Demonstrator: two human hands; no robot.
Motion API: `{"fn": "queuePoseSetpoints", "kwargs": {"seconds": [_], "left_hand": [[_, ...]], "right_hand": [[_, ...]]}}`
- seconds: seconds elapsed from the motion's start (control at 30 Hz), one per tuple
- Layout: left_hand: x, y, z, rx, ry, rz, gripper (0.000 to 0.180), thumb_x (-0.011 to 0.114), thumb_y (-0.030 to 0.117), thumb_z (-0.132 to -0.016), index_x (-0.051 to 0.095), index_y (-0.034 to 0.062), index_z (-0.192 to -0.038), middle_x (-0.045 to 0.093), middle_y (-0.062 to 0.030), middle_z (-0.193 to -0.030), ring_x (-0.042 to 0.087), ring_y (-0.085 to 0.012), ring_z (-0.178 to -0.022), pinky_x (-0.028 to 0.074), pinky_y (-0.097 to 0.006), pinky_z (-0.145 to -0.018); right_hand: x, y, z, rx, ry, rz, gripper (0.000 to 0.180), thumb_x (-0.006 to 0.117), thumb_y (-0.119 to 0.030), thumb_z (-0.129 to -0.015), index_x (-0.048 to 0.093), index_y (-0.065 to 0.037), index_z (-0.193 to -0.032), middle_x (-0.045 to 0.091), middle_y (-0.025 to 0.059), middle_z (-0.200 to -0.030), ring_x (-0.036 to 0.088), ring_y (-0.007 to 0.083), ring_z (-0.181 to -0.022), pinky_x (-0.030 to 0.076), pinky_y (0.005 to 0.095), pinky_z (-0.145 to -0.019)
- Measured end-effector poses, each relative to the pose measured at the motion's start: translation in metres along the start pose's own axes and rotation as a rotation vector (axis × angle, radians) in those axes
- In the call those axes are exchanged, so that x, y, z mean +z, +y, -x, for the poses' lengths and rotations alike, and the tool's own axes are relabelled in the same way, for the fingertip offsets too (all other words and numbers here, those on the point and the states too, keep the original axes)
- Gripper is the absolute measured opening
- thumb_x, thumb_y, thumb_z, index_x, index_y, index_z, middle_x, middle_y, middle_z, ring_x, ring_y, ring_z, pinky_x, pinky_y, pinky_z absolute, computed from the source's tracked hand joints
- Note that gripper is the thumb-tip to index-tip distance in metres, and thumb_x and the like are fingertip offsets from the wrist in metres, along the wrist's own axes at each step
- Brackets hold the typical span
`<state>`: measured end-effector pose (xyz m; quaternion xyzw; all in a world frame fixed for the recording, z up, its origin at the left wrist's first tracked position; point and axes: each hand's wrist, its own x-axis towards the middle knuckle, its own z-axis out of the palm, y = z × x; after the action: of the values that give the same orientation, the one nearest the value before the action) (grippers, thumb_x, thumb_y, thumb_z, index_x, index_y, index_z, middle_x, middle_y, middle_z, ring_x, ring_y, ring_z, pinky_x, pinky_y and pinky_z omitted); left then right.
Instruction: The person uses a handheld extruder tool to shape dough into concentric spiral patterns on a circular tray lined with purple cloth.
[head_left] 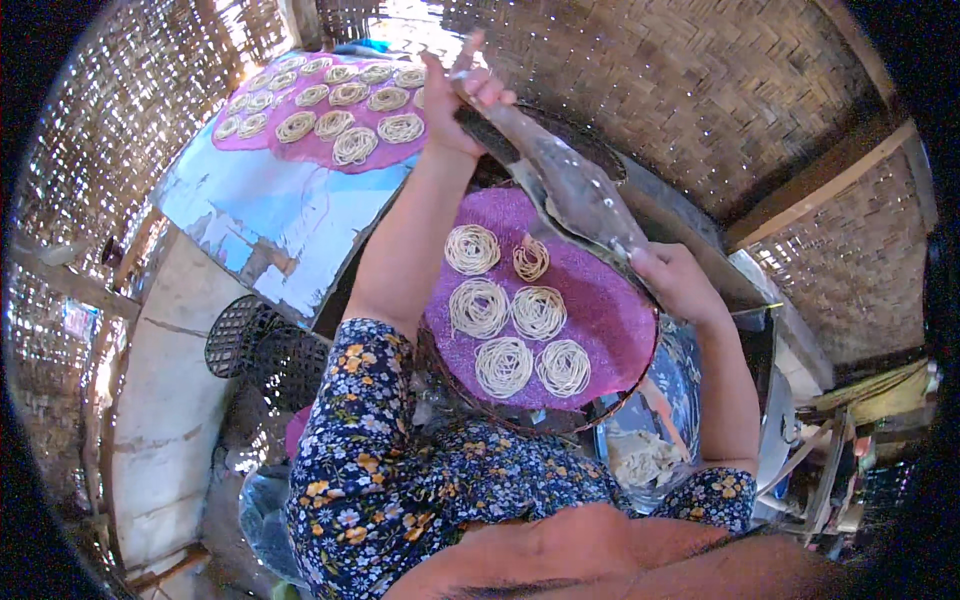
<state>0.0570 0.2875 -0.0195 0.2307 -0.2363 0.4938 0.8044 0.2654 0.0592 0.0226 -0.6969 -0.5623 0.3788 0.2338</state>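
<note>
A long, dark, worn board [575,180] is tilted up over the round tray, so I see it nearly edge-on. My left hand [462,105] grips its far end, thumb up and some fingers over the edge. My right hand [678,280] is closed around its near right end. Beneath it lies a pink-purple cloth [610,330] on a round tray with a dark rim [575,430]. Several coiled noodle nests [480,307] rest on this cloth, in rough pairs. One smaller, browner nest [530,258] lies close to the board. Whatever is under the board is hidden.
On the far left, a blue-white worn table [240,210] carries another pink cloth [300,152] with several noodle nests. A black plastic basket [245,340] is at lower left. Pale scraps in a clear bag [645,460] sit by my right forearm. Woven walls [640,60] enclose the space.
</note>
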Motion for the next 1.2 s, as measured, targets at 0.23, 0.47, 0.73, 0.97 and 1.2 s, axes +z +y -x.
{"fn": "queuePoseSetpoints", "kwargs": {"seconds": [0.23, 0.47, 0.73, 0.97, 1.2], "left_hand": [[0.011, -0.006, 0.021, -0.036, -0.031, 0.019, 0.058, 0.035, 0.058, -0.08, 0.047, 0.0127, -0.114, 0.042, 0.0057, -0.053, 0.045, -0.0121, -0.054, 0.039, -0.034, -0.066], [0.011, -0.02, 0.015, -0.02, -0.025, 0.081, 0.06, 0.036, 0.061, -0.078, 0.05, 0.0126, -0.11, 0.04, 0.0049, -0.05, 0.043, -0.0116, -0.051, 0.039, -0.034, -0.064], [0.002, 0.011, 0.004, -0.027, -0.129, 0.081, 0.062, 0.034, 0.059, -0.08, 0.046, 0.0109, -0.117, 0.041, 0.006, -0.051, 0.043, -0.0109, -0.051, 0.042, -0.034, -0.064], [0.01, 0.018, 0.024, -0.011, -0.151, -0.023, 0.062, 0.033, 0.057, -0.082, 0.043, 0.0095, -0.12, 0.036, 0.0053, -0.055, 0.041, -0.0104, -0.053, 0.042, -0.033, -0.066], [0.003, -0.015, 0.047, -0.16, 0.176, -0.469, 0.06, 0.037, 0.059, -0.078, 0.051, 0.007, -0.105, 0.055, -0.0036, -0.076, 0.051, -0.0189, -0.069, 0.041, -0.036, -0.07]], "right_hand": [[-0.003, 0.012, 0.019, -0.014, -0.043, 0.072, 0.036, 0.054, -0.033, -0.077, 0.06, -0.001, -0.091, 0.056, 0.0014, -0.069, 0.049, 0.0098, -0.063, 0.041, 0.0268, -0.058], [-0.017, -0.006, 0.028, 0.031, -0.043, 0.031, 0.04, 0.056, -0.034, -0.076, 0.059, -0.001, -0.098, 0.058, 0.0026, -0.076, 0.049, 0.0086, -0.07, 0.042, 0.0259, -0.064], [0.002, -0.012, 0.004, -0.089, 0.038, 0.12, 0.045, 0.057, -0.04, -0.074, 0.057, -0.008, -0.106, 0.062, 0.0093, -0.084, 0.054, 0.0135, -0.075, 0.043, 0.03, -0.071], [0.016, 0.0, 0.002, -0.088, -0.044, 0.113, 0.04, 0.057, -0.039, -0.075, 0.059, -0.01, -0.102, 0.06, 0.0079, -0.073, 0.055, 0.0149, -0.064, 0.043, 0.0303, -0.062], [0.022, 0.025, 0.013, -0.1, -0.109, -0.081, 0.035, 0.052, -0.036, -0.08, 0.059, -0.002, -0.087, 0.049, 0.0002, -0.063, 0.045, 0.0085, -0.053, 0.038, 0.0242, -0.049]]}}
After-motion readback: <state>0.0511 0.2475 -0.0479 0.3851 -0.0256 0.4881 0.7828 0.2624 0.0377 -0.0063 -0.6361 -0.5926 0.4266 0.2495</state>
